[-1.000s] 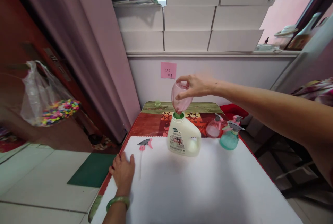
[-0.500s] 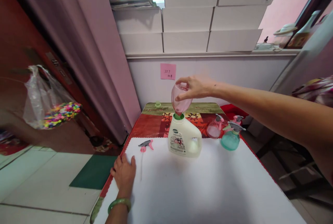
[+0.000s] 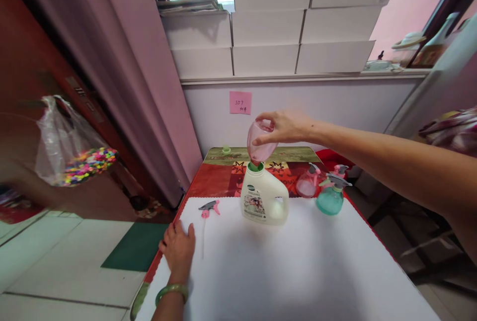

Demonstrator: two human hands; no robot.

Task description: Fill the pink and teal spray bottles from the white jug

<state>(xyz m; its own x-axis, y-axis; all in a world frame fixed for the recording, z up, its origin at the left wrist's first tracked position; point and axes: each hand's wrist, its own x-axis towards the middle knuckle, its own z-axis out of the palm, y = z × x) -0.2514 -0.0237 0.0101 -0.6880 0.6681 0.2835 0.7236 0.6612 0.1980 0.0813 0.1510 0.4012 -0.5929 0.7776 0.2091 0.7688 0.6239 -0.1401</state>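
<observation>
My right hand [image 3: 281, 127] grips a pink see-through spray bottle body [image 3: 259, 143] tipped upside down. Its neck sits at the green-rimmed mouth of a cream detergent jug [image 3: 263, 199], which stands upright on the white sheet. Flat on the table's left edge rests my left hand [image 3: 178, 245], fingers apart and holding nothing. Just right of it lies a grey and pink spray head [image 3: 209, 207] with a thin clear tube pointing toward me. Whether liquid is running into the jug cannot be made out.
A teal spray bottle [image 3: 330, 200] and a pink spray bottle [image 3: 307, 183] stand at the right, another pink one partly hidden behind. A small green cap [image 3: 226, 149] sits at the far edge. The white sheet [image 3: 290, 271] covers the near table.
The pink bottle and my right hand have shifted very slightly to the right. My left hand, the jug and the spray head stay in place.
</observation>
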